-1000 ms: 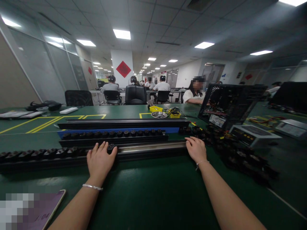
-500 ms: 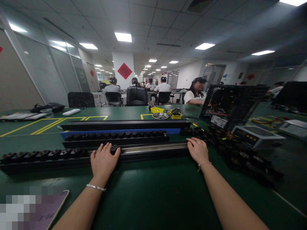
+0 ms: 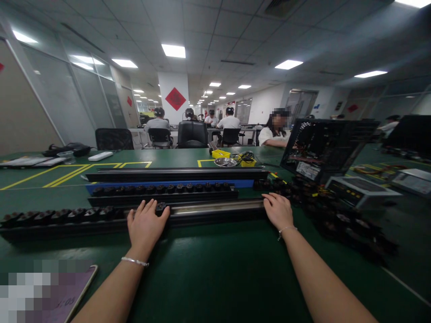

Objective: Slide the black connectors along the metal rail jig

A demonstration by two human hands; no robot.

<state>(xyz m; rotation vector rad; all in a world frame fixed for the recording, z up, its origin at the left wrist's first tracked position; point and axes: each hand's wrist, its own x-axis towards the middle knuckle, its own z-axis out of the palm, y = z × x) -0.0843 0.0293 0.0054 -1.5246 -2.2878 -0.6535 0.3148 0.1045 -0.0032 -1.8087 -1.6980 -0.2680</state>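
black rail point(image 3: 215, 209) under left hand point(image 3: 147, 228), right end by right hand point(image 3: 279, 212)

A dark, open computer case point(image 3: 323, 150) stands beyond the right fingers point(image 3: 270, 197) and to their right — a grey power supply point(image 3: 363, 190) sits just nearer. Farther off, between the left fingers point(image 3: 153, 207) and the right ones, a round metal dish point(image 3: 225, 162) rests beside a yellow tray point(image 3: 221, 154). Nearer than the left fingers and to their left lies a phone point(image 3: 72, 287) — partly pixelated. Far beyond them are a black chair point(image 3: 191, 134) and a pillar point(image 3: 173, 80) bearing a red diamond point(image 3: 175, 98).
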